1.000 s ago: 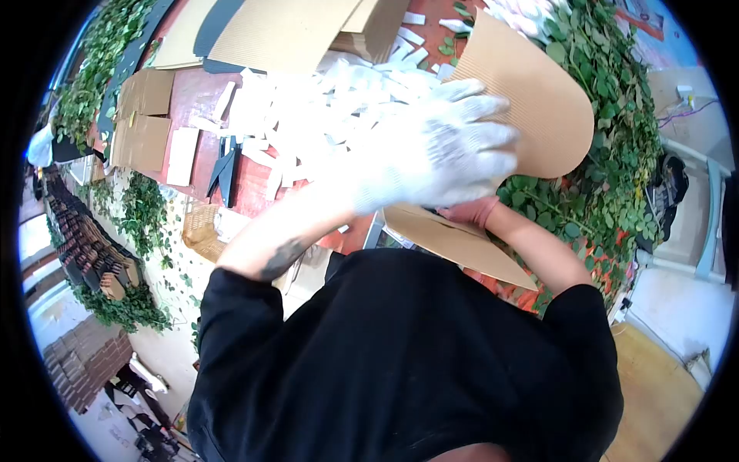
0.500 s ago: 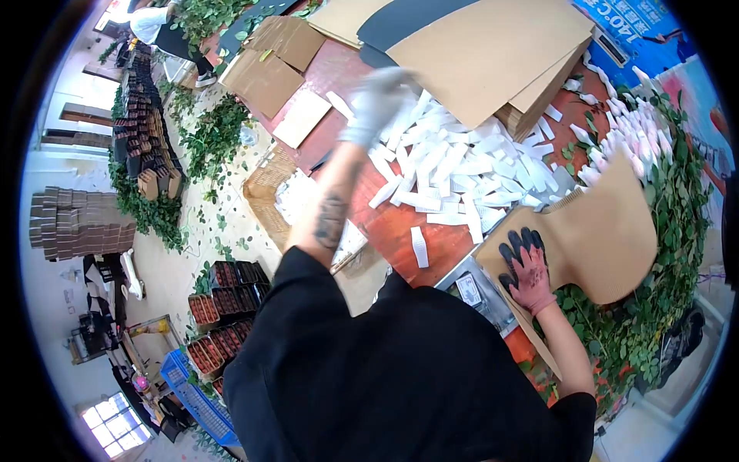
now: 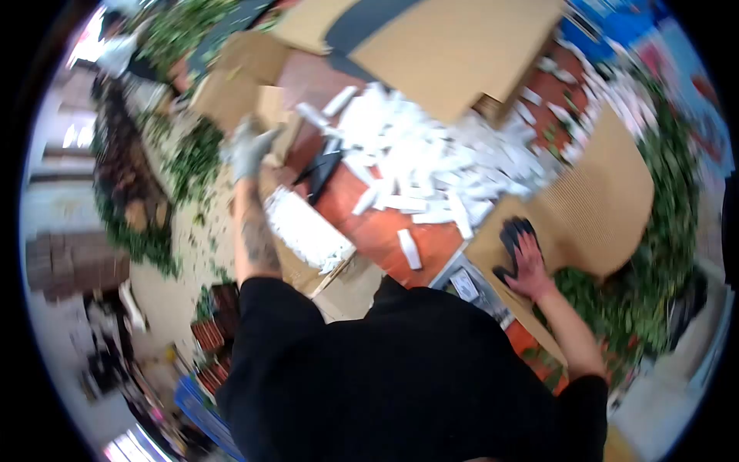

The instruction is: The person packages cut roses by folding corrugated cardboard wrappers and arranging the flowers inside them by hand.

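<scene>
Two-handed: apparently bracing the corrugated sheet (image 3: 596,208) under the spread right hand (image 3: 525,258), with the blurred left hand (image 3: 249,151), seemingly open, near brown cardboard (image 3: 237,78); for any grasp there, needing to curl fingers.

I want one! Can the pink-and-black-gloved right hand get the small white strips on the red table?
Probably yes: the right hand rests on brown corrugated cardboard beside the white strips, with nothing tall between.

Ribbed tan cardboard (image 3: 593,215), pink-&-blk R glove (image 3: 527,264), gry-wht L glove (image 3: 249,150)
</scene>
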`<state>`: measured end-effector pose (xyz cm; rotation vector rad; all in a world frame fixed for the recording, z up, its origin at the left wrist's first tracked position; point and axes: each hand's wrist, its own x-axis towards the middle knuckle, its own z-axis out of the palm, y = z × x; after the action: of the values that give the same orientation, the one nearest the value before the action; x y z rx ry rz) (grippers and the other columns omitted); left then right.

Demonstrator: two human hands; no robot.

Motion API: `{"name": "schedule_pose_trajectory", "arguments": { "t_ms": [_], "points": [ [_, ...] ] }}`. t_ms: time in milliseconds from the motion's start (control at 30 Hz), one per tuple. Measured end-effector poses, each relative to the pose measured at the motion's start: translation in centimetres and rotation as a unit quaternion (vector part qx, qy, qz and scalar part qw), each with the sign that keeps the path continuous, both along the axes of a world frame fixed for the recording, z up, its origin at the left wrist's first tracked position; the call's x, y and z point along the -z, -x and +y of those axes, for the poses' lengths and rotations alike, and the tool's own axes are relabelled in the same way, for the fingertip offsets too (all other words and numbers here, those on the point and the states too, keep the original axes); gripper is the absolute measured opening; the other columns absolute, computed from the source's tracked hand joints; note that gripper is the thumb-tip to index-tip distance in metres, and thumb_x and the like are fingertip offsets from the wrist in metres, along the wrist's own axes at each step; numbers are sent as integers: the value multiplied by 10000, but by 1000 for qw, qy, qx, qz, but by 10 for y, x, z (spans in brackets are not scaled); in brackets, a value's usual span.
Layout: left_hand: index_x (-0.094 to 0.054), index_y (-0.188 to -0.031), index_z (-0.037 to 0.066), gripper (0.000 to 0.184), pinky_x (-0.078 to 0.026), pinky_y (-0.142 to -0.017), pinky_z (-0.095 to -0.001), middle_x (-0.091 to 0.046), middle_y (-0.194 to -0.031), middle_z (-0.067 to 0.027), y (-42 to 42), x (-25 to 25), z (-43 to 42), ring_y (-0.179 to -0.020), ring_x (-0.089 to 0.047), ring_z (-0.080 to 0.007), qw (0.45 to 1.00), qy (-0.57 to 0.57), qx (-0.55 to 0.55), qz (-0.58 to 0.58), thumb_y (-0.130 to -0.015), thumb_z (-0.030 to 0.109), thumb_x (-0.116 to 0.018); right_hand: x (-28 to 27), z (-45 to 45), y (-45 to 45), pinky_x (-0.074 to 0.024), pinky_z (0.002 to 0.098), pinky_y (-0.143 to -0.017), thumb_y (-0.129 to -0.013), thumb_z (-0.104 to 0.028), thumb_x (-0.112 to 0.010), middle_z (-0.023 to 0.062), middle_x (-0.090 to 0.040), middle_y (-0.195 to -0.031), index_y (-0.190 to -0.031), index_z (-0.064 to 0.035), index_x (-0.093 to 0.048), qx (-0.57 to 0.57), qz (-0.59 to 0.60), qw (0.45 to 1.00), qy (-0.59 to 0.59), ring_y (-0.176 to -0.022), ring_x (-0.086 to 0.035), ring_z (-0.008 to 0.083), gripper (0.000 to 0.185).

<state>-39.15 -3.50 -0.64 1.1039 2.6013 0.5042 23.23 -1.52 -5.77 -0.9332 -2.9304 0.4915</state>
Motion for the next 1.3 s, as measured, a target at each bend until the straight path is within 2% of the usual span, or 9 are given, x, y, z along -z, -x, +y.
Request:
{"name": "schedule_pose_trajectory", "arguments": {
  "t_ms": [100,200,300,467,700,800,933,1100,1300],
  "points": [
    [-526,-1171,-3,480,-490,-632,-284,-616,-963,-76,-112,-47,1,-766,-605,-163,886,-352,139,-268,-792,249,-679,30,-4,-15,-172,482,-1125,-604,-387,-754,255,-287,-1413,-1343,6,-357,23,41,998,38,-1341,-230,417,926],
    [-443,-1278,-11,556,-485,-797,-300,-566,-1143,-89,-232,-32,-11,-973,-570,-169,676,-181,236,-675,-804,208,-635,26,-2,-9,-189,433,-1125,-672,-497,-698,240,-295,-1417,-1208,54,-475,46,48,997,45,-1351,-246,353,800],
    [-407,-1328,-25,852,-339,-1014,-318,-480,-1288,-101,-331,-28,16,-1168,-461,-179,566,10,390,-726,-683,435,-721,-1,-3,4,-192,418,-1124,-668,-510,-692,240,-298,-1409,-1237,49,-448,80,-38,993,72,-1346,-243,363,834],
    [-430,-1303,-40,866,-350,-991,-324,-521,-1233,-106,-373,24,41,-1136,-476,-190,455,188,442,-750,-695,506,-717,13,1,-7,-232,407,-1112,-649,-430,-736,195,-333,-1396,-1284,-10,-435,133,131,972,142,-1318,-286,346,819],
    [-513,-1213,-46,671,-422,-904,-313,-593,-1076,-101,-369,14,28,-987,-542,-167,640,101,444,-619,-800,467,-643,49,1,-19,-499,341,-877,-764,-75,-698,126,-555,-1107,-1262,-35,-386,339,285,861,249,-992,-595,251,589],
    [-600,-1077,-12,451,-482,-704,-365,-676,-893,-125,-360,20,28,-793,-636,-216,844,77,381,-371,-843,373,-618,46,15,-19,-507,344,-833,-793,-118,-689,110,-538,-1107,-1258,-28,-356,299,449,747,388,-982,-586,251,579],
    [-633,-970,-38,431,-493,-645,-341,-672,-803,-168,-375,26,9,-672,-650,-227,842,106,478,-228,-791,353,-655,-3,12,-6,-476,297,-866,-800,-91,-677,102,-547,-1124,-1279,-17,-370,329,371,788,365,-1029,-568,240,574],
    [-667,-849,-15,405,-493,-634,-352,-666,-702,-141,-369,44,5,-653,-648,-238,833,119,442,-310,-785,385,-669,-106,-5,-16,-531,293,-666,-855,-149,-609,97,-638,-975,-1126,33,-549,276,450,657,538,-714,-641,165,332],
    [-654,-954,-29,372,-488,-657,-315,-678,-759,-115,-371,38,16,-672,-629,-160,802,194,461,-327,-836,324,-652,-71,-12,-23,-495,244,-565,-875,-197,-597,45,-618,-841,-1087,14,-572,343,362,570,653,-648,-584,109,299]
  ]
}}
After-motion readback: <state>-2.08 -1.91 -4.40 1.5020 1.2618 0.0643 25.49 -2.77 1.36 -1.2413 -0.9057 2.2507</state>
